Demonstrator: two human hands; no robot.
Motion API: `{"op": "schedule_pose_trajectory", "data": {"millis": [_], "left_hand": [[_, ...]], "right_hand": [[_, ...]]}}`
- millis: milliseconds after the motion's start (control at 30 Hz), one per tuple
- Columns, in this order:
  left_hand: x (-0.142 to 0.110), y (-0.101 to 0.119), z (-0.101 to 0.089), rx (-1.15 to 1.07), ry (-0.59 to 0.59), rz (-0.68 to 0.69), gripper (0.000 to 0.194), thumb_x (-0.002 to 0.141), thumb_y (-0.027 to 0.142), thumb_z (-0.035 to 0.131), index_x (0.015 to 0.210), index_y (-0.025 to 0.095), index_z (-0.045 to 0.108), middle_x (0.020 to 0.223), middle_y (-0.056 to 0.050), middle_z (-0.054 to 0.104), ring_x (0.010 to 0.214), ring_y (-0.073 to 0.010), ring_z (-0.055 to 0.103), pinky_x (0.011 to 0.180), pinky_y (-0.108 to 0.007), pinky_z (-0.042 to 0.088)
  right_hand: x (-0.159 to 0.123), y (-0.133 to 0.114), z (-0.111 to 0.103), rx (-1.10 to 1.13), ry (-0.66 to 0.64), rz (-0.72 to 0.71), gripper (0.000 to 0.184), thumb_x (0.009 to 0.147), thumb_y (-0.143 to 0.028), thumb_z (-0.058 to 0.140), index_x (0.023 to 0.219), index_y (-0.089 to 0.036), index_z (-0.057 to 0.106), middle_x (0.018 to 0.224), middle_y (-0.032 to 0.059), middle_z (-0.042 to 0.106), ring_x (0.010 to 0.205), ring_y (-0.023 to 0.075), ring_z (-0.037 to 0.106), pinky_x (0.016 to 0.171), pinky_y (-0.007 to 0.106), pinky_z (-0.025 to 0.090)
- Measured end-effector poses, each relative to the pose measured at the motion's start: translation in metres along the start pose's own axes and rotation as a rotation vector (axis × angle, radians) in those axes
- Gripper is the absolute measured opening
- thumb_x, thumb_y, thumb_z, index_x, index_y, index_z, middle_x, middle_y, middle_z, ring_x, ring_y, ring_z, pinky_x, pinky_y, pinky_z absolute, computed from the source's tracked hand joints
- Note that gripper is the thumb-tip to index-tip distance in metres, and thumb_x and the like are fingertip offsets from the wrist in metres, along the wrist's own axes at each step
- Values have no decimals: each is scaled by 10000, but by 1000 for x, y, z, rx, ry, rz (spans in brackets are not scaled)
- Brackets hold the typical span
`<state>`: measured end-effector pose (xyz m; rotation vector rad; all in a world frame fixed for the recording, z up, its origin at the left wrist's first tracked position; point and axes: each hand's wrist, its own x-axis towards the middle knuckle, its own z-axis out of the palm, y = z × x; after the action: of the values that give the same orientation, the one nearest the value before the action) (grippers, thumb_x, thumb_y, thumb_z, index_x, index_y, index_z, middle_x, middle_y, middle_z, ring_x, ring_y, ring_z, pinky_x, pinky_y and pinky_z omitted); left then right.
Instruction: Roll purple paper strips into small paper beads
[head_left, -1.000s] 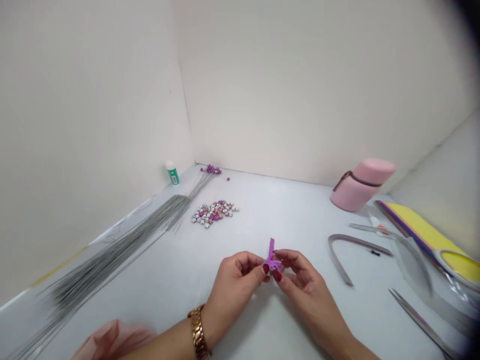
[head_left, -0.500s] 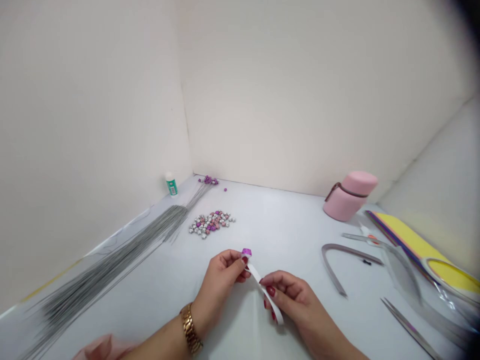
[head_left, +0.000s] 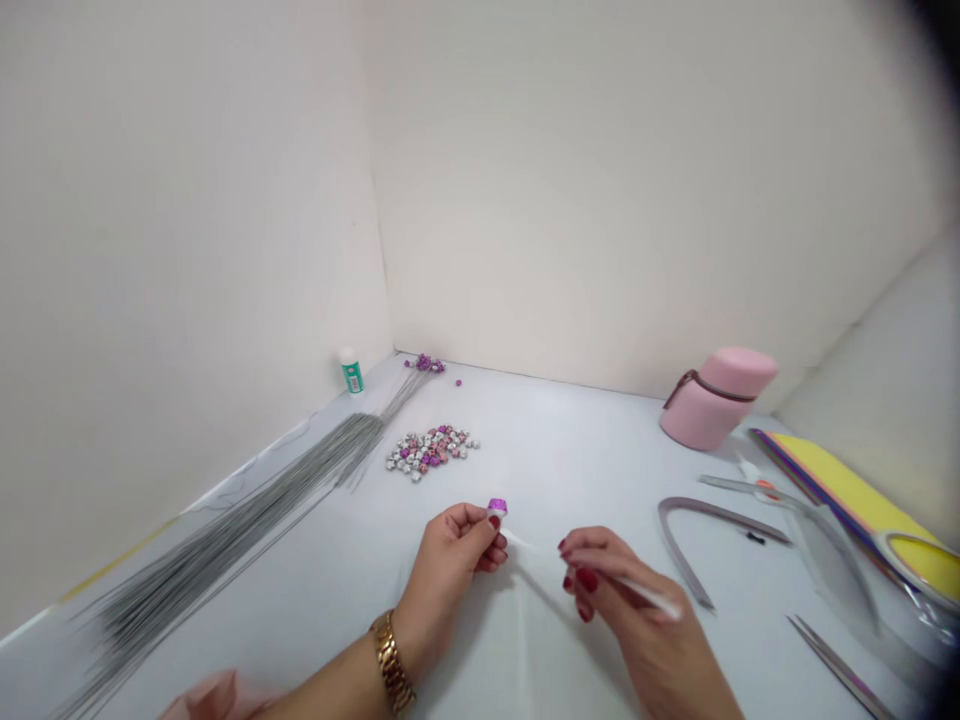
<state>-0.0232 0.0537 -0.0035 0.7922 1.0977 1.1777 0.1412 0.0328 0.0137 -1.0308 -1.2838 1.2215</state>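
1 narrow purple/white paper-like strip (head_left: 498, 506), glittery purple end fwd, long axis slanting R & nearward; L hand (head_left: 451, 548) pinching, R hand (head_left: 628, 605) gripping white length

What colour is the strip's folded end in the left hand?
The folded end is purple, with white just below, best seen in the head view.

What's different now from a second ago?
The hands have parted: the left hand shifted left, keeping hold of a purple piece; the right hand let go of it, moved right and nearer the person, and holds a white strip. The pink flask and wire bundle stayed put.
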Motion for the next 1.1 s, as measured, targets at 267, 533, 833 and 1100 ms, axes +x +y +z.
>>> {"op": "schedule_pose_trajectory", "data": {"millis": [267,533,833,1100], "left_hand": [[-1,4,4,62,-21,-19,196,727,291,581,646,115,551,578,-20,594,516,-88,524,530,-193,398],[-8,4,10,180,-104,3,156,738,216,558,620,118,533,503,8,557,476,-78,472,492,-182,367],[-13,-6,13,231,-207,14,162,770,229,513,642,130,518,492,26,532,468,-82,474,481,-187,358],[-21,-5,11,590,-275,240,183,810,196,428,692,155,562,628,-11,605,578,-115,536,560,-202,388]], "right_hand": [[-2,0,3,238,-38,305,227,727,-375,625,695,-150,633,594,17,601,432,59,448,422,175,342],[-3,14,15,125,-153,430,290,714,-324,644,905,-155,508,476,-54,554,346,37,391,378,154,283],[-1,15,10,147,-122,390,384,749,-312,616,1067,-158,465,520,-52,561,427,60,455,443,179,349],[-2,17,10,229,-79,381,224,731,-345,629,830,-155,564,501,-31,559,406,58,461,404,165,305]]}}
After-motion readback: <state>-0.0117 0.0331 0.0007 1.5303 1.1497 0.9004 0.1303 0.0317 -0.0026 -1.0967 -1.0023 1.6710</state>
